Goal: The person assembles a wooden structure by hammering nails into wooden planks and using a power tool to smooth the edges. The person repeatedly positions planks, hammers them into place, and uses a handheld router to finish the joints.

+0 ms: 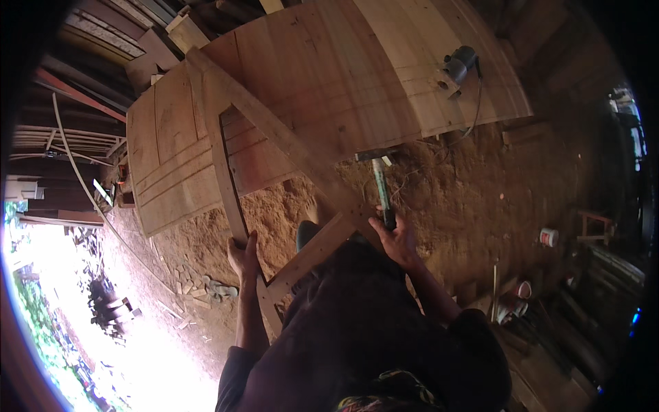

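Observation:
A wooden A-shaped frame (281,141) of flat bars leans from my body onto the workbench, its joined tip lying on the far left of the top. My left hand (244,257) is closed around the frame's left leg, just above where the crossbar (312,250) meets it. My right hand (399,240) grips a hammer (381,182) by its handle, head pointing away from me. The thumb side of that hand is beside the right leg's joint with the crossbar; whether it also touches the wood is hard to tell.
A wide plank-topped workbench (309,82) spans the far side. A corded router-like power tool (455,71) stands on its right part. Wood offcuts (192,288) lie on the dirt floor at left. At right are a small white tub (548,237) and stacked timber (614,268).

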